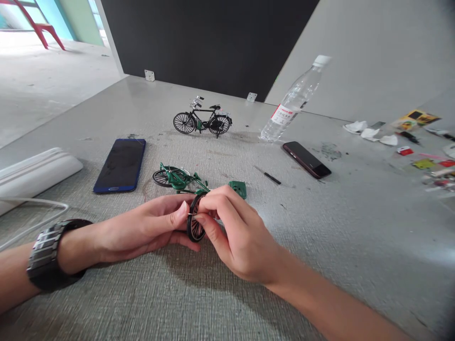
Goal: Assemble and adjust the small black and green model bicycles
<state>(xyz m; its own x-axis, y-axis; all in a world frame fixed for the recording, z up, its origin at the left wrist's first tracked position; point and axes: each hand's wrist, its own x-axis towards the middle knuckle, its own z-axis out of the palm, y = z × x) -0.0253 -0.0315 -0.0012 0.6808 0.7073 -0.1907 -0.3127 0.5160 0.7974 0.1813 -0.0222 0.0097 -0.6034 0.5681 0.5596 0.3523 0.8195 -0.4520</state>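
Note:
A small black spoked wheel (195,227) is held upright between my two hands. My left hand (152,222) grips its left side with thumb and fingers. The thumb and forefinger of my right hand (238,232) pinch at the wheel's centre, where a tiny light-coloured piece shows; its shape is too small to tell. Just behind my hands, a green toy bicycle frame (181,179) with one wheel lies on its side on the table (142,303). Beyond my right fingers is a flat green part (238,189).
A black toy bicycle (208,118) stands further back. Around it are a blue phone (121,166), a tilted water bottle (291,104), a dark phone (307,159) and a small screwdriver (268,175). A white object (39,170) lies left; assorted small items (441,170) lie right.

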